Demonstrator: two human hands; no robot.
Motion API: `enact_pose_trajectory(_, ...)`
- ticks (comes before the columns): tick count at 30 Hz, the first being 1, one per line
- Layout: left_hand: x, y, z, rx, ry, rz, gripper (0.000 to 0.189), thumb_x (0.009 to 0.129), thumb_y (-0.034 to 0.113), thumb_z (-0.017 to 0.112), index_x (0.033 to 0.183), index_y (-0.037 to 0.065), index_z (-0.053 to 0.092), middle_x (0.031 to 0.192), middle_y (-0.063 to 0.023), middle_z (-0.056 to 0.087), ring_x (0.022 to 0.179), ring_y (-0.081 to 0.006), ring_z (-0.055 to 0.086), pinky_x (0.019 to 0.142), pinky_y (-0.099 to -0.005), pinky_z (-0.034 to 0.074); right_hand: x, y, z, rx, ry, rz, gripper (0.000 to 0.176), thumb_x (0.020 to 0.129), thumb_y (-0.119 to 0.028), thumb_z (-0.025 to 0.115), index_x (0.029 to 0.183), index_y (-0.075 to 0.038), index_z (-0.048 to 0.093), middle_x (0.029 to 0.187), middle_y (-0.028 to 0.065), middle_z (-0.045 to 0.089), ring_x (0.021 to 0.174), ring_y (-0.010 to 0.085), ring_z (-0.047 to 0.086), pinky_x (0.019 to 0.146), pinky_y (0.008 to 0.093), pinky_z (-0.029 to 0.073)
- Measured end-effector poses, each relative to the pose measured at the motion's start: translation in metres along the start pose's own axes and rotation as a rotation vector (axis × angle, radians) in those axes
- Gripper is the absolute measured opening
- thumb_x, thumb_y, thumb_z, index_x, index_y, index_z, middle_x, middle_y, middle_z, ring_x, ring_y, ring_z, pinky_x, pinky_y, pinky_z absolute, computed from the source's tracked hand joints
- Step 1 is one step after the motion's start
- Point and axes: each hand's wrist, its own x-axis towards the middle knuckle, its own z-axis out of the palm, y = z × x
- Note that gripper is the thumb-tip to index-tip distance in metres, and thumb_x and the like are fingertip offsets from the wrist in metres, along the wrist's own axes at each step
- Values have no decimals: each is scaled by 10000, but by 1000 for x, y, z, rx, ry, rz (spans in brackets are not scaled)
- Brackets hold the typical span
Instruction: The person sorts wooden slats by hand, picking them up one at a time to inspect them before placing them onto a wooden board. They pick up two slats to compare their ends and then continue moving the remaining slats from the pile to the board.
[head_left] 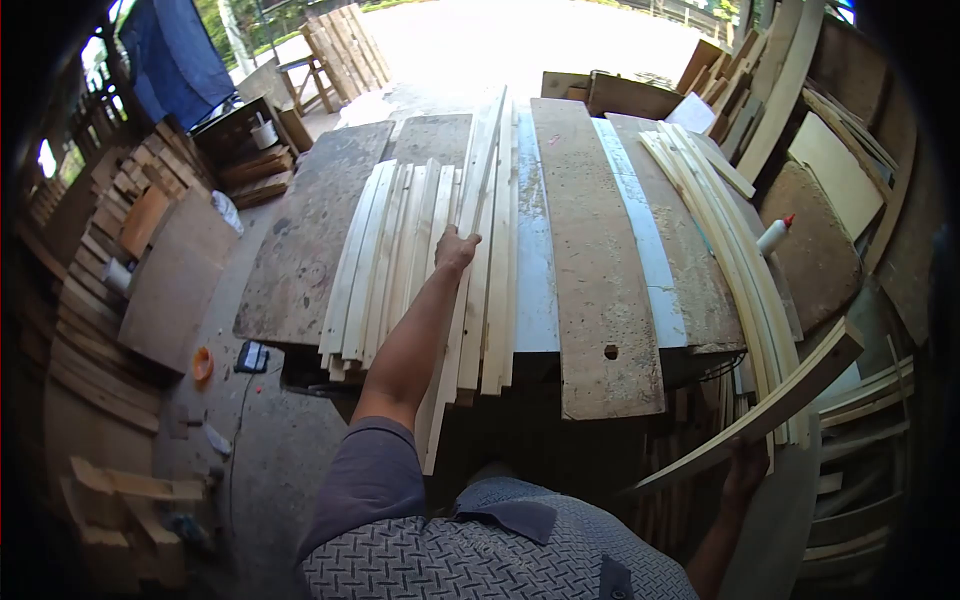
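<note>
Long slat [478, 200]: pale, thin timber strip lying lengthwise on the stack of slats [385, 260] at the middle of the tabletop [310, 250]. Its far end is raised above the pile and points away from the person.
Left hand [455, 248]: grip closed round the slat's edge about mid-length.
Second slat [760, 415]: held off the tabletop at the right, slanting up and outward.
Right hand [745, 468]: grip wrapped about the second slat's near end, fingers partly in shadow.
Curved strips [720, 230]: bundle along the right side.
Glue bottle [775, 235]: just beside that bundle.
Handling note, as a judgement: a piece this long and whippy is best lifted near its balance point, kept level, and raised clear of its neighbours so the pile is not dragged askew.
</note>
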Motion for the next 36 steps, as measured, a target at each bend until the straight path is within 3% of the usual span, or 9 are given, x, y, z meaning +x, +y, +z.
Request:
enact_pose_trajectory(7, 83, 38, 61, 461, 114, -125, 614, 875, 356, 626, 1374, 51, 440, 1433, -168, 407, 1344, -331, 401, 1062, -531, 364, -36, -31, -6, -86, 210, 191, 527, 1002, -273, 582, 1385, 73, 478, 1333, 209, 562, 1221, 277, 555, 1029, 382, 430)
enact_pose_trajectory(9, 89, 42, 77, 577, 155, -118, 501, 919, 326, 576, 1336, 69, 467, 1400, -145, 437, 1319, -315, 427, 1061, -513, 374, -49, -35, 0, -115, 332, 194, 415, 1014, -245, 567, 1277, 74, 538, 1078, 135, 622, 965, 201, 608, 858, 327, 490)
enact_pose_trajectory(12, 112, 29, 105, 679, 283, -129, 366, 933, 263, 547, 1263, 109, 512, 1295, -110, 484, 1235, -287, 477, 1031, -498, 381, -57, -53, 8, -130, 388, 229, 454, 1011, -267, 574, 1312, 70, 528, 1141, 145, 617, 1047, 207, 584, 919, 345, 466)
enact_pose_trajectory(15, 81, 63, 93, 658, 179, -90, 613, 872, 314, 640, 1394, 81, 419, 1377, -145, 408, 1305, -324, 401, 1045, -532, 361, -53, -64, 14, -98, 433, 172, 482, 999, -286, 587, 1291, 94, 536, 1212, 194, 618, 1151, 251, 565, 990, 359, 423)
enact_pose_trajectory(17, 50, 66, 118, 589, 351, 374, 817, 826, 353, 694, 1486, 60, 313, 1489, -190, 304, 1393, -361, 289, 1055, -560, 336, -46, -75, 11, -169, 451, 202, 478, 995, -304, 592, 1265, 89, 551, 1145, 181, 639, 1084, 239, 580, 948, 357, 440)
enact_pose_trajectory(20, -40, 96, 146, 80, 36, 924, 802, 771, 194, 774, 1446, 47, 367, 1469, -218, 374, 1378, -397, 338, 1107, -508, 308, -21, -85, 13, -169, 491, 126, 446, 990, -320, 601, 1189, 79, 575, 1014, 134, 638, 970, 193, 581, 878, 337, 455)
enact_pose_trajectory(25, -255, 117, 176, -239, -1034, 1166, 672, 854, 279, 735, 1419, 79, 432, 1451, -198, 405, 1347, -385, 401, 1136, -461, 337, 11, -123, -6, -265, 485, 44, 407, 998, -340, 582, 1133, 44, 591, 964, 80, 616, 918, 155, 558, 835, 299, 443)
enact_pose_trajectory(30, -381, 115, 178, -395, -1536, 1142, 675, 897, 341, 707, 1420, 58, 386, 1375, -217, 479, 1315, -379, 457, 1096, -457, 384, 37, -174, -36, -163, 599, -180, 534, 974, -364, 616, 1284, 65, 550, 1210, 156, 613, 1154, 225, 542, 1007, 347, 402)
enact_pose_trajectory(36, -417, 151, 169, -504, -1786, 411, 245, 990, 227, 597, 1074, 29, 482, 937, -187, 587, 883, -288, 586, 790, -391, 465, 54, -202, -60, -187, 603, -192, 715, 981, -426, 571, 1463, 56, 356, 1436, 213, 445, 1355, 265, 390, 1134, 398, 285)
